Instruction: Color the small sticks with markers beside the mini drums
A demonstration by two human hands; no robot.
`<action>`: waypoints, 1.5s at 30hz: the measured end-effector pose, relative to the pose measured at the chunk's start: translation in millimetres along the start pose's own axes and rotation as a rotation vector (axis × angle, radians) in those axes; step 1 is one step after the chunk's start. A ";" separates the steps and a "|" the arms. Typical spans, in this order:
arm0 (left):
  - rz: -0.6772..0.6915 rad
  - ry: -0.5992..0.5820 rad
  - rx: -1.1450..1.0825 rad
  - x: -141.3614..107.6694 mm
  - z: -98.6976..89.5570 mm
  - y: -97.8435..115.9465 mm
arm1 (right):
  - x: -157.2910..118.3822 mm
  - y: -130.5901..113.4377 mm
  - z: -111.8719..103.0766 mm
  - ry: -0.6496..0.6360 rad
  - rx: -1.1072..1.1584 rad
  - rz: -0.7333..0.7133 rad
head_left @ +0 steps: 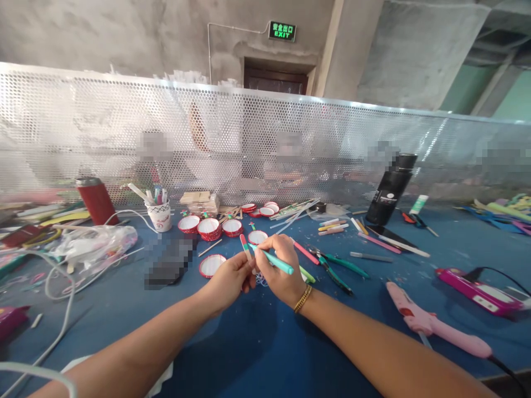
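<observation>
Near the middle of the blue table, my left hand [232,277] pinches a small flat stick [244,246] whose upper end is coloured red and green. My right hand [284,271] is closed round a teal marker [279,262], its tip at the coloured part of the stick. Behind my hands are round red-rimmed pieces with white faces, among them one [212,266] beside my left hand and a stack [209,228]. A pink marker [306,252] and green-handled pliers [332,271] lie to the right of my right hand.
A pink glue gun [440,326] and a magenta device [481,292] lie at right. Farther back are a black bottle [390,190], a red bottle [96,200] and a cup of markers [159,215]. White cables [68,309] run along the left. A perforated metal screen [265,143] stands behind.
</observation>
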State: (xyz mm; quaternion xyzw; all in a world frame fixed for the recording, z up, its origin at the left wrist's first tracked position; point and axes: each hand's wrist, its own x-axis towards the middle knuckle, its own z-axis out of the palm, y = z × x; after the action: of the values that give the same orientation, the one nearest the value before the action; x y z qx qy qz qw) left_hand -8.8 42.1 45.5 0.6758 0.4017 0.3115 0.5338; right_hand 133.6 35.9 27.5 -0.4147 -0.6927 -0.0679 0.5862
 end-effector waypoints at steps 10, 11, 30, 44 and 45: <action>-0.007 -0.006 0.002 -0.8 2.3 -0.4 | -1.4 -5.5 -1.4 -0.045 0.019 -0.039; -0.005 -0.003 0.003 -0.8 2.5 -0.6 | -1.5 -5.3 -1.3 -0.048 0.018 -0.039; 0.021 -0.012 0.007 2.4 0.4 -5.5 | -1.9 -4.9 -0.7 -0.038 0.005 -0.047; 0.008 0.003 -0.028 1.0 0.6 -5.7 | -3.4 -3.3 -0.5 -0.047 0.002 -0.059; 0.005 0.000 -0.031 1.2 0.2 -5.9 | -3.4 -3.2 -0.4 -0.052 -0.001 -0.062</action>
State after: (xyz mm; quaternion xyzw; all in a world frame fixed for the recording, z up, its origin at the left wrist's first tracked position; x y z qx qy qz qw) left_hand -9.3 43.7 39.7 0.6683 0.3950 0.3193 0.5435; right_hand 131.7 31.9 25.9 -0.3950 -0.7202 -0.0755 0.5654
